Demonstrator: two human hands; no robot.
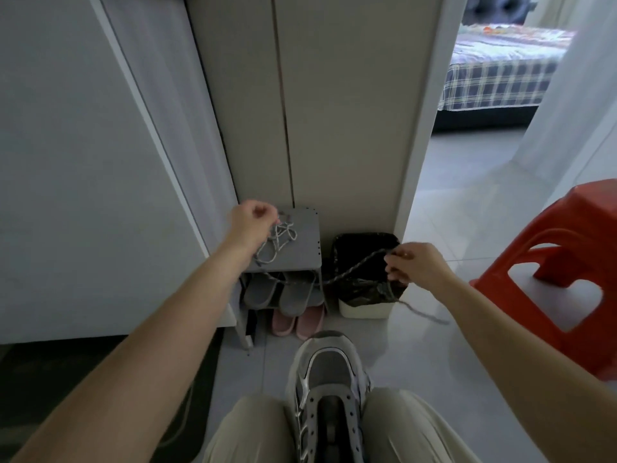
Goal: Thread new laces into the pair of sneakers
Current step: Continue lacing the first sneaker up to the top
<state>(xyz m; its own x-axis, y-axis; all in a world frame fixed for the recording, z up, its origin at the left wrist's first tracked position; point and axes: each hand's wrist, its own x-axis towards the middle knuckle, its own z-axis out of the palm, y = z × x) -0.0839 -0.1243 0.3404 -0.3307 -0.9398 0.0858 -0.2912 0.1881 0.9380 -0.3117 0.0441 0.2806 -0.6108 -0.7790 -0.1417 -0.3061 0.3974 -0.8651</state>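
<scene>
A grey and white sneaker [329, 372] with bare eyelets sits between my knees, toe pointing away. My left hand [253, 222] is raised over a small grey shoe rack and grips a bundle of grey lace [278, 240] that hangs in loops below it. One lace strand [354, 270] runs from there across to my right hand [412, 264], which pinches it in front of a bin. The strand's free end [425, 315] trails down to the floor. Only one sneaker is in view.
The grey shoe rack [300, 259] holds grey slippers [283, 292], with pink slippers [298, 320] underneath. A white bin with a dark liner [365, 309] stands to its right. A red plastic stool [564, 272] is at the right. Cabinet doors rise behind; a bed shows through the doorway.
</scene>
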